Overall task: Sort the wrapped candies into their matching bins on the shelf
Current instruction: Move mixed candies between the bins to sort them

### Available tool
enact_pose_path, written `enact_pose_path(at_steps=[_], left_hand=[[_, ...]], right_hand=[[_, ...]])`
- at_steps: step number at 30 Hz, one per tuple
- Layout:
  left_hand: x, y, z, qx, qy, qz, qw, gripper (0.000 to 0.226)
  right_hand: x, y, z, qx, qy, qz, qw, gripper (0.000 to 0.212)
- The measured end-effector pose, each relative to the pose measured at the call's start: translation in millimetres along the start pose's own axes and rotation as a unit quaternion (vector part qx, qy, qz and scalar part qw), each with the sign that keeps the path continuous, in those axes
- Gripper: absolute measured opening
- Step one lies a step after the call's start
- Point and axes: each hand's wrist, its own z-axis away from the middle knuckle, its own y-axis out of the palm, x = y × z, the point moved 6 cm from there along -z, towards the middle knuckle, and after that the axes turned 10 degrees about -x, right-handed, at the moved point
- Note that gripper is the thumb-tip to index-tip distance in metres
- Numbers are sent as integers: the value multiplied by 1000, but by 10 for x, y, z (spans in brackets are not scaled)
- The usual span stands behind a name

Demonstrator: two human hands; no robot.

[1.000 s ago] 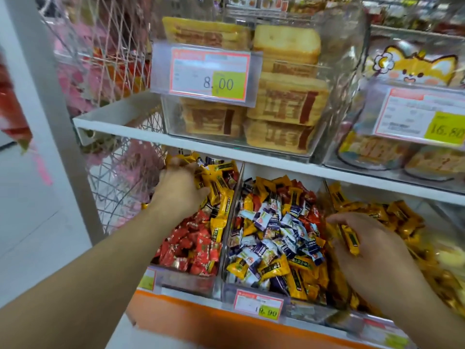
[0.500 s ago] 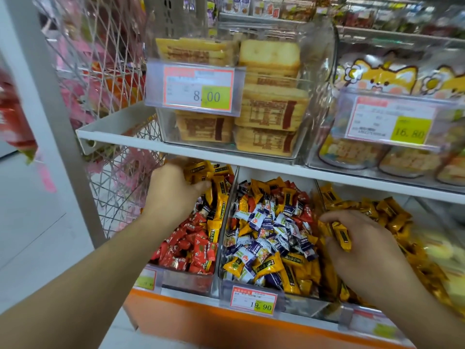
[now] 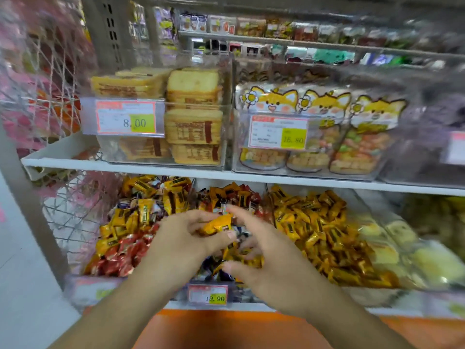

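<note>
Three clear bins of wrapped candies sit on the lower shelf. The left bin (image 3: 83, 285) holds red candies (image 3: 118, 258) in front and yellow ones (image 3: 148, 197) behind. The middle bin (image 3: 208, 293) holds a mix of yellow, red and blue-white candies. The right bin has yellow candies (image 3: 319, 222). Both hands meet over the middle bin. My left hand (image 3: 186, 238) pinches a yellow candy (image 3: 217, 224) between thumb and fingers. My right hand (image 3: 261, 253) hovers beside it with fingers spread; several yellow candies (image 3: 247, 260) lie under its fingers. The image is blurred.
The shelf above (image 3: 226, 173) carries clear boxes of packed cake slices (image 3: 193, 117) and fox-printed snack bags (image 3: 324, 132), with price tags 8.00 and 16.80. A wire mesh rack (image 3: 63, 137) stands at the left. Pale wrapped sweets (image 3: 402, 248) fill a bin at the far right.
My left hand has left the left bin and come right to the middle bin, now pinching a yellow candy. My right hand has shifted left to meet it. The camera moved back and up.
</note>
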Motion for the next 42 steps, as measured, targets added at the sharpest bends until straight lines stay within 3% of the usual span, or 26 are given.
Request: enact_pose_path(at_steps=[2, 6, 10, 15, 18, 21, 27, 33, 35, 38, 42], left_hand=[[-65, 211, 86, 49, 5, -9, 999, 8], [-132, 507, 159, 116, 18, -36, 992, 11], [-83, 677, 134, 141, 20, -94, 985, 39], [18, 763, 79, 142, -11, -43, 989, 41], [52, 742, 27, 123, -13, -34, 992, 35], [41, 697, -18, 101, -14, -16, 995, 36], [4, 618, 45, 100, 8, -39, 994, 37], [-26, 420, 24, 58, 58, -128, 988, 37], [-37, 290, 2, 33, 92, -163, 982, 40], [-83, 69, -44, -6, 127, -195, 973, 37], [-45, -300, -268, -81, 129, -212, 965, 28]], right_hand=[[-30, -91, 44, -38, -6, 4, 999, 76], [-102, -316, 123, -93, -55, 44, 993, 45], [-287, -453, 144, -121, -36, 71, 989, 3], [-500, -553, 53, -140, 3, 34, 990, 23], [-565, -530, -24, -106, 9, 27, 994, 12], [-593, -474, -60, -77, 7, 53, 996, 22], [-575, -474, -74, -99, 9, 78, 992, 13], [-594, -858, -92, -212, 64, 189, 957, 15], [-716, -1007, -114, -216, 113, 259, 935, 39], [-809, -920, -138, -155, 147, 332, 919, 74], [-719, -679, -158, -125, 130, 300, 937, 65]])
